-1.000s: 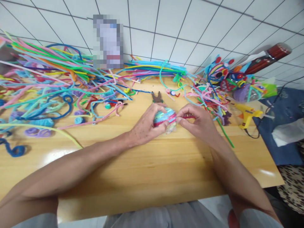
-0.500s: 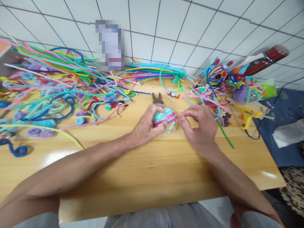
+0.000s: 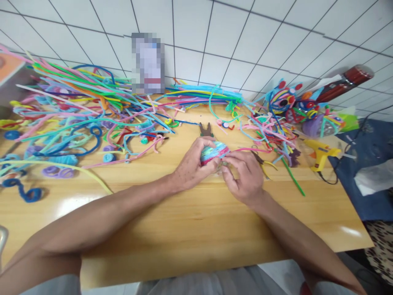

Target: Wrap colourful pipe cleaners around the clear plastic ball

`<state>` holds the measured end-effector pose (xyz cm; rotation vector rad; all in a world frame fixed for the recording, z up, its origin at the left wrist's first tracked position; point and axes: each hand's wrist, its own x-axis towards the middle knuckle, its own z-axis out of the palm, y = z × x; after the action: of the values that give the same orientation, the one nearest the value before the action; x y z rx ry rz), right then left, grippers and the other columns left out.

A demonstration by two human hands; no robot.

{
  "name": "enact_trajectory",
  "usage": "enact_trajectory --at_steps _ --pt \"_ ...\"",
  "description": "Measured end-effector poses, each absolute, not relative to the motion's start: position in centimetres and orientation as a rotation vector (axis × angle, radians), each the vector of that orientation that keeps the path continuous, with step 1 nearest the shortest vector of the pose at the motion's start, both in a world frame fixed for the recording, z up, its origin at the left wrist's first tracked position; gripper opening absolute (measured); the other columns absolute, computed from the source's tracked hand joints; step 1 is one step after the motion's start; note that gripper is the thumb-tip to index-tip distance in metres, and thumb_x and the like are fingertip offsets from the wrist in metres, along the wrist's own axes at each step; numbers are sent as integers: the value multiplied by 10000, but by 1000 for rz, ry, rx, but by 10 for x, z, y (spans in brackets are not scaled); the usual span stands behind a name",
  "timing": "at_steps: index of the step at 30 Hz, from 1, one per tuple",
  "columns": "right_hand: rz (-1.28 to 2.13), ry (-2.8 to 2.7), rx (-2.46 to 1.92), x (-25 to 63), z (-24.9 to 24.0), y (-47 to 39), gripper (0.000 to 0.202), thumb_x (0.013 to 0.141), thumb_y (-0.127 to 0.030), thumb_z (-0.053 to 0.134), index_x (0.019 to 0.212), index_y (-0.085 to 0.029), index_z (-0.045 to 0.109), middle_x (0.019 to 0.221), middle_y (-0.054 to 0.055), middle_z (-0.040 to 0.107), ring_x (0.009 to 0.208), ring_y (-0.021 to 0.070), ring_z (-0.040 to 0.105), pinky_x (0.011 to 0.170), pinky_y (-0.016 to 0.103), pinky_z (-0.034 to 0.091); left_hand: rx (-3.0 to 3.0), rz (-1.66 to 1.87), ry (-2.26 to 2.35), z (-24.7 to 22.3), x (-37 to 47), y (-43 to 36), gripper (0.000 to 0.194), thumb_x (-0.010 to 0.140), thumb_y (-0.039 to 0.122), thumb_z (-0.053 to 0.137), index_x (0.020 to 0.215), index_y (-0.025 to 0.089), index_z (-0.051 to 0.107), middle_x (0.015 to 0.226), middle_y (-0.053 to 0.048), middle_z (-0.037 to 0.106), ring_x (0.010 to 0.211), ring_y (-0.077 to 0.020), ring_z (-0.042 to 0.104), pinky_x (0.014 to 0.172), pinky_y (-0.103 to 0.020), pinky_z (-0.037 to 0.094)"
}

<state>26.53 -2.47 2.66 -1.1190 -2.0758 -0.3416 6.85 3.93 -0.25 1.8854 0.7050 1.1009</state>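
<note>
My left hand (image 3: 193, 164) is closed around a rounded, clear-looking piece wrapped in blue, green and pink pipe cleaners (image 3: 211, 152). Fingers and thumb cover its left side and lower edge. At its right end, my right hand (image 3: 245, 174) pinches a pink pipe cleaner (image 3: 226, 150) close against the wrapping; the fingertips partly hide the strand. Just beyond my left hand lie pliers with brown jaws (image 3: 206, 129), their handles hidden. A yellow-handled tool (image 3: 269, 164) rests right of my right hand, partly covered by it.
Loose pipe cleaners (image 3: 70, 123) are heaped on the left of the wooden table (image 3: 184, 229), with bundles (image 3: 202, 95) along the tiled wall. A yellow glue gun (image 3: 321, 153) lies at the right edge, its cord trailing. Decorated figures (image 3: 281, 98) stand at the back right.
My right hand has moved left, from holding the pink strand out to touching the wrapped piece. The yellow-handled tool has come into sight. My left hand keeps its hold.
</note>
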Motion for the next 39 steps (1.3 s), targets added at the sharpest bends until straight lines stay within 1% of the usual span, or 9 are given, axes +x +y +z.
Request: enact_trajectory --at_steps 5,9,16,22,26,31,34,39 --pt "-290 -2067 -1104 269 24 -28 411 969 -169 667 1367 -248 605 1169 116 787 1065 289 754 931 476 605 1874 1100 693 -5 69 39 325 1019 376 637 1268 223 497 1425 -159 594 1364 -261 596 1161 -456 493" --pt "-289 -2068 -1127 270 20 -31 471 970 -185 664 1424 -277 581 1204 106 785 1126 305 748 994 511 601 1868 1091 687 -4 69 38 321 1018 370 638 1269 230 494 1442 -160 592 1372 -275 590 1172 -477 480" --pt "-274 -2043 -1103 268 14 -32 492 958 -159 677 1437 -239 597 1224 140 761 1149 310 738 997 501 618 1870 1066 668 -4 67 38 325 1044 394 606 1289 224 476 1473 -174 554 1405 -266 561 1202 -475 461" --pt "-235 -2028 -1130 268 10 -34 576 976 -214 671 1528 -278 520 1292 126 751 1188 319 726 1030 533 608 1874 1042 670 -5 66 38 342 1050 405 587 1312 223 465 1498 -179 539 1411 -282 556 1201 -494 460" --pt "-229 -2042 -1131 269 7 -35 591 970 -233 681 1535 -279 517 1314 126 739 1216 328 712 1051 546 599 1868 1030 662 -5 65 39 353 1050 424 587 1317 226 468 1505 -175 532 1414 -282 554 1196 -482 463" --pt "-289 -2046 -1153 268 8 -35 541 988 -251 672 1505 -284 515 1280 133 738 1184 331 728 1009 558 626 1867 1032 653 -5 65 39 350 1049 420 583 1318 226 472 1505 -176 534 1417 -289 552 1203 -493 462" --pt "-291 -2050 -1129 267 9 -35 526 987 -237 679 1490 -254 527 1272 147 733 1194 325 719 1010 548 632 1862 1045 654 -4 66 39 367 1028 408 621 1307 229 463 1502 -174 537 1409 -285 562 1192 -484 474" --pt "-258 -2038 -1130 267 8 -36 575 972 -220 688 1518 -270 518 1300 142 727 1206 332 714 1016 554 624 1844 1039 670 -2 68 37 356 1015 383 642 1282 233 460 1496 -171 540 1392 -277 576 1169 -469 495"
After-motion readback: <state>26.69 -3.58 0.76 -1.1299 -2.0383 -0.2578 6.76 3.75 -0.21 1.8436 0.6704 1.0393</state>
